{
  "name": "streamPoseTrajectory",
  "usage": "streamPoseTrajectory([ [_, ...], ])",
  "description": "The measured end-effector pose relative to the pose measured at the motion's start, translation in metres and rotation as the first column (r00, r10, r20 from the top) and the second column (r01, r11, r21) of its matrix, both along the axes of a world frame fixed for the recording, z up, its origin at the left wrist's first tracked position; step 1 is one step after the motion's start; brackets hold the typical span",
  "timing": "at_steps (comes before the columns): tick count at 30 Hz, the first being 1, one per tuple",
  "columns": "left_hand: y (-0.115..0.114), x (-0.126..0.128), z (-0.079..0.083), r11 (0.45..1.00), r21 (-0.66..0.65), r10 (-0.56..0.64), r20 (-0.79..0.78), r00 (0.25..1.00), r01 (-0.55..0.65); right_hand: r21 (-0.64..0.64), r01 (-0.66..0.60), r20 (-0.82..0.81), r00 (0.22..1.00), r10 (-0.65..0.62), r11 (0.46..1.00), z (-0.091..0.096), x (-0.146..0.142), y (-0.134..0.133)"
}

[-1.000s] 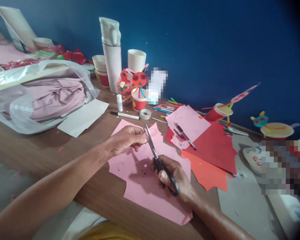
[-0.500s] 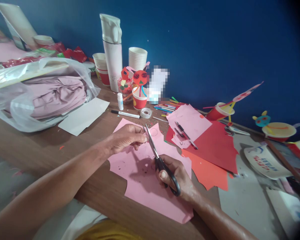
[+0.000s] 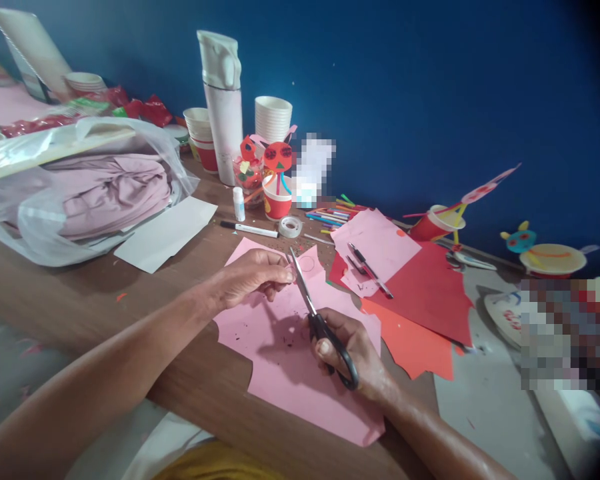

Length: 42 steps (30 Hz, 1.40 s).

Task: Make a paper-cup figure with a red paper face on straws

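Note:
My right hand [image 3: 353,357] grips black-handled scissors [image 3: 316,313], blades pointing up and away toward my left hand. My left hand [image 3: 253,277] is closed in a pinch on a small pink paper piece [image 3: 291,272] right at the scissor blades. Both hands hover over a large pink paper sheet [image 3: 290,367] lying on the brown wooden table [image 3: 80,300]. A pencilled circle [image 3: 307,264] shows on the pink sheet just beyond the blade tips.
Red paper [image 3: 430,293], orange paper [image 3: 420,347] and a pink sheet with two pens [image 3: 373,270] lie to the right. Tape roll [image 3: 291,227], marker [image 3: 247,229], glue bottle [image 3: 239,204], paper cups [image 3: 273,120], a white flask [image 3: 223,107] stand behind. A plastic bag of pink cloth [image 3: 80,187] fills the left.
Almost nothing moved: the hands and scissors stay in place over the pink sheet, with the blades slightly shifted at the pinched piece. The camera wobbled a little.

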State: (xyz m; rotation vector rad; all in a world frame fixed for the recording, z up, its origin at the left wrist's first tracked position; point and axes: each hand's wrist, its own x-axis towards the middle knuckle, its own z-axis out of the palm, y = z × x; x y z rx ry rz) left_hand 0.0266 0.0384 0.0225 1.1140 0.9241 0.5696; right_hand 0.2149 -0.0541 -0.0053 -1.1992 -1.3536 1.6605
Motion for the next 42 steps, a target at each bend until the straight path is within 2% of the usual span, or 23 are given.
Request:
streamPoseTrajectory([
  [11,-0.004,0.006,-0.011,0.999,-0.005,0.04,0.071,0.997,-0.04,-0.018,0.051,0.019,0.999,-0.05,0.999,0.002,-0.002,0.001],
  [16,-0.004,0.006,-0.01,0.997,-0.006,0.075,0.045,0.996,-0.075,-0.023,0.041,-0.002,0.999,-0.041,0.999,0.002,-0.002,0.0],
  [21,-0.003,0.004,-0.007,0.998,0.018,0.059,-0.003,0.998,-0.059,0.026,0.003,-0.052,0.999,-0.001,1.0,-0.003,-0.002,-0.001],
  [26,-0.004,0.005,-0.005,0.999,0.003,0.049,-0.002,0.999,-0.049,0.023,0.002,-0.061,0.998,-0.001,1.0,-0.004,-0.002,-0.001],
  [42,-0.002,0.004,-0.008,0.999,-0.016,0.045,0.022,0.999,-0.044,0.005,0.03,-0.005,1.0,-0.03,1.0,0.001,-0.003,-0.001],
])
